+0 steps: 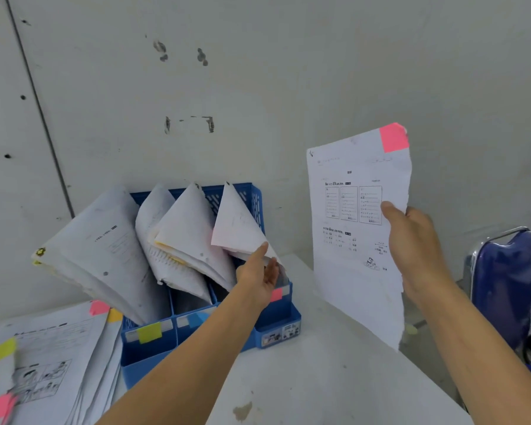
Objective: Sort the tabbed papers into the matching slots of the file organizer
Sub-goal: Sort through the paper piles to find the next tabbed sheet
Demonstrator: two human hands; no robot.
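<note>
Held: right hand (411, 240) pinches white printed sheet with pink tab (350, 271), raised right of blue plastic file organizer (276, 320); left hand (258, 271), fingers straight, parts papers (236, 228) in pink-labelled slot (276, 294); risk: limp sheet may buckle against crowded papers.

Bare tabletop (334, 378) lay open between the file organizer (154, 357) and the pink-tabbed sheet (350, 286) in my right grip (411, 240). My left grip (258, 274) pressed against the pink slot's papers (236, 228); slumped stacks (111, 250) leaned over the other slots. A blue chair (503, 280) crowded the right edge.
</note>
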